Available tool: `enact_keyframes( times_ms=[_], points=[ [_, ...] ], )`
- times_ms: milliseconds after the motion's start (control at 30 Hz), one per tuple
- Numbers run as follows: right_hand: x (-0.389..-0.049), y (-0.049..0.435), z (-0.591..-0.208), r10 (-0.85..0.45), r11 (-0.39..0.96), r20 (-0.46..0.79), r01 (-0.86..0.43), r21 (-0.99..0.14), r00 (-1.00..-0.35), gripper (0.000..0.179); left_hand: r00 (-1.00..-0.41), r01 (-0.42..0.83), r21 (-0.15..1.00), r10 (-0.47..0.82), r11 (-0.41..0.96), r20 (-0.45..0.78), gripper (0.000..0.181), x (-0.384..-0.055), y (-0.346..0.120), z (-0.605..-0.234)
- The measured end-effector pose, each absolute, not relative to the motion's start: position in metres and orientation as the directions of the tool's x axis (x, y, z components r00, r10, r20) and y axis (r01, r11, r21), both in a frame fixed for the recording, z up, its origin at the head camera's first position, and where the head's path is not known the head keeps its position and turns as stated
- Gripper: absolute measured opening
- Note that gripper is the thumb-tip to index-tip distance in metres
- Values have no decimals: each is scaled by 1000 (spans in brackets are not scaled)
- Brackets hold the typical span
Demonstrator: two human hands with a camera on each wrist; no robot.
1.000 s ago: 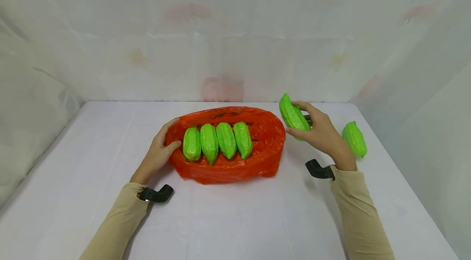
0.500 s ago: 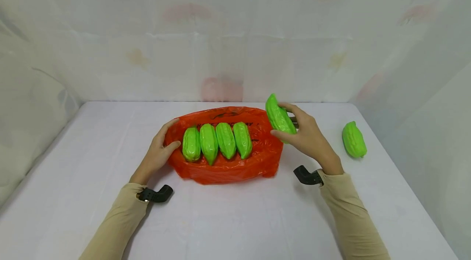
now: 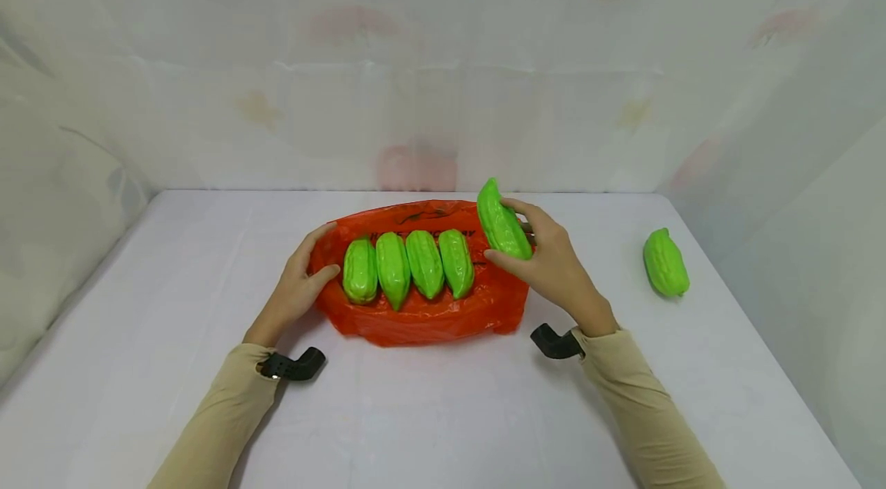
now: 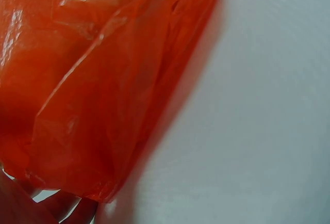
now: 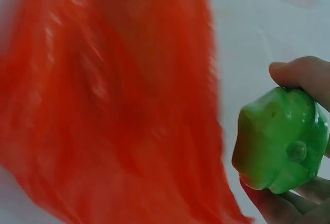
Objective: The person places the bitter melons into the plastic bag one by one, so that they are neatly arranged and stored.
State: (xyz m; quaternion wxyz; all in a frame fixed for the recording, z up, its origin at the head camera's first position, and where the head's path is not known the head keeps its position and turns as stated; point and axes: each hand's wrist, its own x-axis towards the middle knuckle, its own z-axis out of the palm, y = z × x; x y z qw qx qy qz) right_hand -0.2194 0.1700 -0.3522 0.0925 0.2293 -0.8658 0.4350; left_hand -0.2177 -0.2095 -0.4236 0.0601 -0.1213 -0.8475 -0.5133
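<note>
A red plastic bag [image 3: 422, 327] lies opened wide on the table, several green ridged pod-shaped fruits [image 3: 393, 270] lined up side by side in it. At its left rim, my left hand [image 3: 298, 285] grips the plastic, thumb on the inner side and fingers around the outside. The left wrist view shows those fingers partly behind the red film. My right hand [image 3: 550, 258] holds another green ridged fruit [image 3: 501, 224] between thumb and fingers, above the bag's right end. In the right wrist view, this fruit's blunt end faces the camera, apart from the bag's side.
One more green ridged fruit [image 3: 667, 262] lies on the white table [image 3: 443, 420] at the right. A pale patterned cloth [image 3: 484, 104] hangs behind the table. Black wrist cameras [image 3: 294, 366] are strapped to both forearms.
My right hand has carried its fruit leftward, from beside the bag's right edge to above its right end. The left hand and the fruits in the bag have stayed put.
</note>
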Motion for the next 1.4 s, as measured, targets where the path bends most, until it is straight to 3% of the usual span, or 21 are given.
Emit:
enact_keyframes(
  times_ms=[600,933,1400],
  points=[
    [-217,140,-378,-313,595,371,-485,-641,-874,74,-965,262,862,141,434,222,65,-218,-209,-423],
    [-212,136,-379,-302,691,176,-342,-637,-937,75,-961,275,859,150,432,233,65,-220,-212,-427],
    [-211,135,-379,-253,766,138,-285,-576,-958,74,-960,280,860,149,427,238,65,-220,-212,-428]
  ],
)
